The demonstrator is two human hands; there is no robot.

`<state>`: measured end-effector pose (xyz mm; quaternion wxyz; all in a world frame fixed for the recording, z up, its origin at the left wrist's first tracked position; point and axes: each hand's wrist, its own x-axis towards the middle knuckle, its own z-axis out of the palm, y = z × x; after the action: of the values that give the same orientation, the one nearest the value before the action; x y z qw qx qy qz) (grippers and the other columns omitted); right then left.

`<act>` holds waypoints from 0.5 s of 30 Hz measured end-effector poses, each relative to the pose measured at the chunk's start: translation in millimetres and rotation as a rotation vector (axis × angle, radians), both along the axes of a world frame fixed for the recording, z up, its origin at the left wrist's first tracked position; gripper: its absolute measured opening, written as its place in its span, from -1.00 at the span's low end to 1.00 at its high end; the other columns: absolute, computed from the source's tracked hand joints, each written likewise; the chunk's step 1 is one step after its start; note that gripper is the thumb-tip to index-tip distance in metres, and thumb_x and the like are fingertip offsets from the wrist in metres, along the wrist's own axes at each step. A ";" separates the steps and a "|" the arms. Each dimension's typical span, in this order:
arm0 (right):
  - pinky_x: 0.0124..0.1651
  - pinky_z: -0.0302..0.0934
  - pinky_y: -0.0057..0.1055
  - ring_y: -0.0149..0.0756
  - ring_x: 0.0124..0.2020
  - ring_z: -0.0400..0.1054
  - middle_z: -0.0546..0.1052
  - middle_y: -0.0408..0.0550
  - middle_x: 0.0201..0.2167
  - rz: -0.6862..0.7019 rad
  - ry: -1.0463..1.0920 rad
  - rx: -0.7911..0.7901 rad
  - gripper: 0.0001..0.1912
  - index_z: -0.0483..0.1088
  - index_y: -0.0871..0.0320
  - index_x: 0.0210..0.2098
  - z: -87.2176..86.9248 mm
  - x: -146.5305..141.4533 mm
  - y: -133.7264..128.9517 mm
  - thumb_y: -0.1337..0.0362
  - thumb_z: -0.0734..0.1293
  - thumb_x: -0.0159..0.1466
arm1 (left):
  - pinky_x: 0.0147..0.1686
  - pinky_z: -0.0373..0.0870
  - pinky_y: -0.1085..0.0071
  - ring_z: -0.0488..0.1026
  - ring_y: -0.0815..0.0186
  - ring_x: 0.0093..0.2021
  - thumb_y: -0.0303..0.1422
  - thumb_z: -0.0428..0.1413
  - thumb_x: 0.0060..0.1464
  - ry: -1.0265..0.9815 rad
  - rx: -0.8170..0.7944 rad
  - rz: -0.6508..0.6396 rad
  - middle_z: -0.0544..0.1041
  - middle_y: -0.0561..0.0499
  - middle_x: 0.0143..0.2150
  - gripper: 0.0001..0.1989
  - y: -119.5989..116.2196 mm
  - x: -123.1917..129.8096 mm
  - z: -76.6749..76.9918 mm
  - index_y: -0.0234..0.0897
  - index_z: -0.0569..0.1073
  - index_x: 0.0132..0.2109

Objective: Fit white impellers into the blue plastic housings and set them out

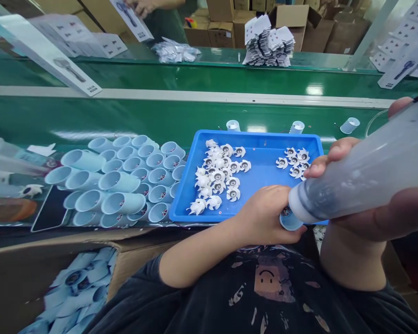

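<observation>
My left hand [263,213] is wrapped round a light-blue plastic cup [290,221] in front of the blue tray's near right corner. The cup's mouth faces up, and small parts show faintly inside. A thick, translucent whitish cylindrical tool [365,162] is gripped in my right hand [397,213], tilted with its narrower white end at the cup's rim. Whether that end reaches inside is hidden. Beside my hands, the blue tray [261,178] holds white fan wheels [218,175] in a large group at left and a smaller group [294,160] at right.
Light-blue cups [121,181] are stacked left of the tray; more fill a cardboard box [139,260] below. Several single cups [350,125] stand behind the tray on the green belt [160,111]. A co-worker's hand [144,5] is across the belt near printed boxes [132,21].
</observation>
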<state>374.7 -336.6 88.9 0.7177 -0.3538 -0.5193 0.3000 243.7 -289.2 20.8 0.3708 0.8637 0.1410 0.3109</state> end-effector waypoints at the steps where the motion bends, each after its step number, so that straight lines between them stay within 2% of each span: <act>1: -0.32 0.35 -0.35 -0.29 -0.40 0.34 0.38 -0.15 -0.33 -0.008 -0.001 -0.018 -0.58 0.42 0.01 -0.30 0.9 0.4 0.0 -0.20 0.26 0.34 | -0.30 0.43 0.26 0.49 0.20 -0.30 -0.31 0.18 -0.08 -0.004 -0.005 0.000 0.54 -0.06 -0.34 -0.83 0.2 -0.2 -0.1 -0.25 0.38 -0.32; 6: -0.34 0.35 -0.32 -0.24 -0.38 0.35 0.39 -0.17 -0.33 0.068 0.022 -0.091 -0.61 0.42 -0.06 -0.28 4.3 2.7 0.8 -0.23 0.32 0.28 | -0.28 0.44 0.26 0.49 0.18 -0.27 -0.31 0.17 -0.07 -0.032 -0.009 0.014 0.54 -0.06 -0.33 -0.84 2.2 -1.2 -2.9 -0.26 0.40 -0.31; 8: -0.33 0.36 -0.34 -0.27 -0.40 0.36 0.39 -0.16 -0.32 0.032 0.046 -0.097 -0.56 0.40 -0.01 -0.30 4.2 1.2 1.6 -0.25 0.37 0.22 | -0.29 0.44 0.26 0.49 0.18 -0.29 -0.31 0.18 -0.07 -0.038 -0.005 0.021 0.54 -0.06 -0.34 -0.83 2.0 -1.6 -2.4 -0.27 0.41 -0.31; 11: -0.37 0.37 -0.35 -0.27 -0.41 0.37 0.39 -0.13 -0.28 -0.043 0.025 -0.095 -0.48 0.35 0.04 -0.30 4.8 -3.7 4.1 -0.31 0.30 0.24 | -0.28 0.43 0.27 0.49 0.17 -0.28 -0.32 0.21 -0.08 -0.036 -0.054 0.007 0.54 -0.07 -0.33 -0.81 -0.4 -3.2 3.4 -0.29 0.42 -0.30; 13: -0.42 0.37 -0.35 -0.25 -0.41 0.38 0.39 -0.12 -0.29 -0.036 0.001 -0.116 -0.46 0.33 0.05 -0.29 6.3 -5.2 6.2 -0.32 0.23 0.28 | -0.28 0.44 0.31 0.50 0.20 -0.28 -0.30 0.24 -0.09 0.002 -0.148 -0.032 0.56 -0.05 -0.29 -0.74 -0.9 -6.7 8.4 -0.29 0.44 -0.23; 15: -0.45 0.38 -0.36 -0.24 -0.42 0.39 0.39 -0.11 -0.31 -0.083 0.001 -0.142 -0.45 0.34 0.06 -0.31 6.9 -1.0 6.0 -0.32 0.28 0.24 | -0.27 0.46 0.31 0.52 0.19 -0.26 -0.27 0.27 -0.11 0.115 -0.208 -0.047 0.57 -0.04 -0.21 -0.54 3.0 -14.4 9.7 -0.25 0.42 -0.03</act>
<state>373.7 -330.6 95.8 0.7029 -0.4248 -0.4814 0.3061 229.4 -286.3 30.5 0.4571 0.8400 0.1731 0.2357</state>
